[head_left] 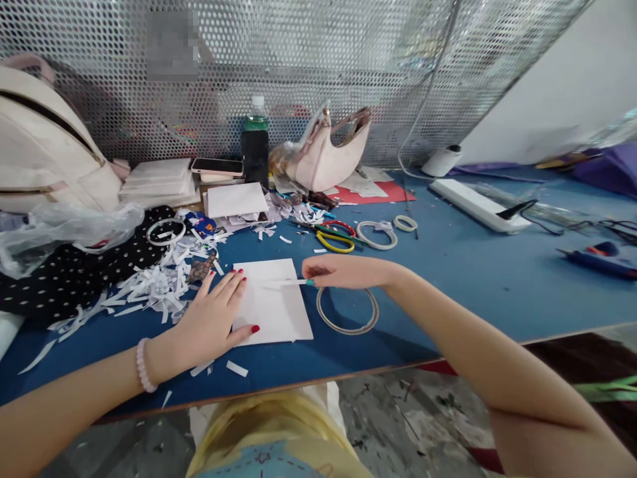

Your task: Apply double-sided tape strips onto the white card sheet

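A white sheet of card or paper (pixel 279 312) lies on the blue table close to its front edge. My left hand (pixel 209 325) rests flat on the left side of that sheet, fingers and thumb apart. Over the sheet's right edge, my right hand (pixel 338 271) is closed, pinching the end of a thin white strip (pixel 288 283) that stretches across the sheet. Whether the strip is stuck to the sheet I cannot tell. A narrow roll of tape (pixel 374 312) lies flat just below my right hand.
White paper scraps (pixel 164 285) litter the left side. Behind are scissors with yellow handles (pixel 338 243), more tape rolls (pixel 377 235), stacked white sheets (pixel 159 179), a phone (pixel 217 166), a bottle (pixel 257 119) and a pink bag (pixel 328 156). A white power strip (pixel 478 204) sits right.
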A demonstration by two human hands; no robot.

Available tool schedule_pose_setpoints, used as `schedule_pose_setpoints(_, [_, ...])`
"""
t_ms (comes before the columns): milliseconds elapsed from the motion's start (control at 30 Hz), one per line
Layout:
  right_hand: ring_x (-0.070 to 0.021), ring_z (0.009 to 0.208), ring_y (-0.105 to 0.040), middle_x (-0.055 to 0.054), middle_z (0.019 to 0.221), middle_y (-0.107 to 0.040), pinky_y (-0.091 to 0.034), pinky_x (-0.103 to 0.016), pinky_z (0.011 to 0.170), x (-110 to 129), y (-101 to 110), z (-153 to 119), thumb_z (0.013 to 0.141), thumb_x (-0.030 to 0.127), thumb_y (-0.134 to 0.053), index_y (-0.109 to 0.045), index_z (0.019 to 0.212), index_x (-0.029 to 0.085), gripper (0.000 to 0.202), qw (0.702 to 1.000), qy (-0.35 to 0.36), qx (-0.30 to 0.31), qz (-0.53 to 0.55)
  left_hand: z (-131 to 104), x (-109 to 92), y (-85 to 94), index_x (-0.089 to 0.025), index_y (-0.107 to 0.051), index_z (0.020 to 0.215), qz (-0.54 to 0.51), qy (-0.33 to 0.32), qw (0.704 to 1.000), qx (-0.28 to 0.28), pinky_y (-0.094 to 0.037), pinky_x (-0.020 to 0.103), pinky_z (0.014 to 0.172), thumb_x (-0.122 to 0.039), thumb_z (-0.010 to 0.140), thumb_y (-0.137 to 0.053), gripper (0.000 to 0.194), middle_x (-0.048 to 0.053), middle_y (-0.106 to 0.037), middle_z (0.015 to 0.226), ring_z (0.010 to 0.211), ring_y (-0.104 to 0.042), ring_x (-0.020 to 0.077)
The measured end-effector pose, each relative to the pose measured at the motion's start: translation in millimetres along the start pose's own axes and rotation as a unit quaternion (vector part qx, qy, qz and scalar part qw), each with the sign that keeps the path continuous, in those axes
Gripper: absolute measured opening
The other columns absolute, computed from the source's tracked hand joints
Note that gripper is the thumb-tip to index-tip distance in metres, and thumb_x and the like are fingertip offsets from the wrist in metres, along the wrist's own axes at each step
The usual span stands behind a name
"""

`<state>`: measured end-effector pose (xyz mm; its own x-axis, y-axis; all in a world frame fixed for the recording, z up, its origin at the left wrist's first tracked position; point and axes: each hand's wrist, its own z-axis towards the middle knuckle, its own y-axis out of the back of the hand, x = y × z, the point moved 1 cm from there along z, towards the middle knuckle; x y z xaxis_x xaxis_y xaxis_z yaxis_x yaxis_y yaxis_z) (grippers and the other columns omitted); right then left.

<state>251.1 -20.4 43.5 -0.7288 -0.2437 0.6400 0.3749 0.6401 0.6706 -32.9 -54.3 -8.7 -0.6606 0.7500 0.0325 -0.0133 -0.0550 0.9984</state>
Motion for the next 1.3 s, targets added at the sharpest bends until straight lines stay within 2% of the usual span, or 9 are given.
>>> schedule_pose_setpoints(100, [-0.0146, 0.071, -0.051, -0.003, 0.080, -0.059, -0.040, -0.026, 0.067, -1.4, 0.5, 0.9, 0.078, 0.018, -0.048, -0.053, 0.082, 0.018, 0.006, 0.999, -0.010, -0.013, -0.036, 1.1, -1.7, 5.8, -0.002, -0.044, 0.143, -0.003, 0.001, 1.000, -0.016, -0.022, 0.058, 0.116, -0.057, 0.098, -0.032, 0.072, 0.023, -0.045, 0.148, 0.140, -0.040, 0.0349])
schedule_pose_setpoints(233, [-0.0158, 0.075, -0.054, -0.004, 0.085, -0.063, -0.041, -0.027, 0.070, -2.1, -5.9, 2.5, 0.073, 0.009, -0.048, -0.055, 0.082, 0.018, 0.014, 0.996, -0.004, -0.069, -0.062, 13.2, 18.0, 12.3, -0.009, -0.054, 0.136, -0.044, -0.018, 0.999, -0.019, -0.034, 0.051, 0.111, -0.046, 0.099, -0.037, 0.054, 0.018, -0.057, 0.139, 0.130, -0.051, 0.0309])
schedule_pose_setpoints(400, [-0.0151, 0.072, -0.052, -0.002, 0.080, -0.060, -0.038, -0.025, 0.067, 2.1, -15.7, 1.6, 0.069, 0.004, -0.046, -0.051, 0.077, 0.019, 0.018, 0.995, 0.010, -0.070, -0.065, 27.7, 44.0, 9.0, -0.011, -0.049, 0.141, -0.079, -0.032, 0.996, -0.022, -0.037, 0.051, 0.112, -0.038, 0.097, -0.044, 0.052, 0.018, -0.048, 0.147, 0.135, -0.045, 0.0323])
schedule_pose_setpoints(500, [-0.0140, 0.068, -0.048, 0.000, 0.074, -0.056, -0.034, -0.025, 0.065, 3.3, -16.8, 0.2, 0.071, 0.004, -0.044, -0.047, 0.075, 0.020, 0.016, 0.994, -0.009, -0.083, -0.073, 23.7, 37.3, 7.2, -0.007, -0.055, 0.134, -0.056, -0.037, 0.996, -0.050, -0.040, 0.052, 0.109, -0.037, 0.096, -0.047, 0.049, 0.021, -0.057, 0.137, 0.129, -0.050, 0.0343])
schedule_pose_setpoints(667, [-0.0139, 0.068, -0.047, -0.001, 0.074, -0.054, -0.033, -0.025, 0.065, 1.5, -18.2, 2.9, 0.074, 0.004, -0.041, -0.045, 0.072, 0.020, 0.016, 0.991, -0.039, -0.101, -0.083, 6.8, 7.2, 8.1, -0.003, -0.064, 0.121, 0.026, -0.052, 0.993, -0.101, -0.045, 0.054, 0.102, -0.036, 0.095, -0.049, 0.045, 0.024, -0.065, 0.122, 0.121, -0.056, 0.0384])
schedule_pose_setpoints(867, [-0.0131, 0.065, -0.045, 0.000, 0.070, -0.053, -0.031, -0.025, 0.062, 3.0, -22.1, 3.6, 0.074, 0.019, -0.051, -0.044, 0.068, 0.020, 0.009, 0.986, -0.026, -0.150, -0.074, -2.4, -8.4, 10.3, -0.003, -0.070, 0.105, 0.053, -0.078, 0.986, -0.138, -0.052, 0.052, 0.084, -0.036, 0.095, -0.047, 0.042, 0.022, -0.071, 0.093, 0.091, -0.067, 0.0362])
schedule_pose_setpoints(1000, [-0.0118, 0.059, -0.043, 0.002, 0.062, -0.049, -0.032, -0.025, 0.058, -3.1, -16.2, 2.9, 0.078, 0.033, -0.052, -0.047, 0.067, 0.020, 0.017, 0.990, -0.010, -0.142, -0.009, -2.6, -5.7, 10.7, -0.007, -0.068, 0.113, 0.020, -0.145, 0.976, -0.162, -0.050, 0.048, 0.090, -0.024, 0.096, -0.045, 0.033, 0.021, -0.069, 0.116, 0.107, -0.065, 0.0344])
schedule_pose_setpoints(1133, [-0.0103, 0.055, -0.040, 0.003, 0.059, -0.048, -0.032, -0.025, 0.055, -5.2, -4.5, 2.0, 0.078, 0.038, -0.054, -0.050, 0.067, 0.020, 0.022, 0.995, -0.004, -0.090, 0.030, 1.9, 6.5, 12.5, -0.007, -0.063, 0.124, -0.059, -0.287, 0.951, -0.101, -0.047, 0.041, 0.102, -0.032, 0.096, -0.052, 0.039, 0.020, -0.064, 0.129, 0.119, -0.061, 0.0305])
schedule_pose_setpoints(1300, [-0.0091, 0.052, -0.040, 0.003, 0.060, -0.050, -0.032, -0.024, 0.051, 10.7, 4.1, -9.0, 0.077, 0.035, -0.058, -0.053, 0.066, 0.020, 0.020, 0.997, -0.017, -0.045, 0.052, 12.1, 32.2, 14.2, -0.015, -0.060, 0.131, -0.151, -0.333, 0.931, -0.011, -0.036, 0.036, 0.115, -0.035, 0.097, -0.052, 0.040, 0.013, -0.060, 0.138, 0.130, -0.055, 0.0240])
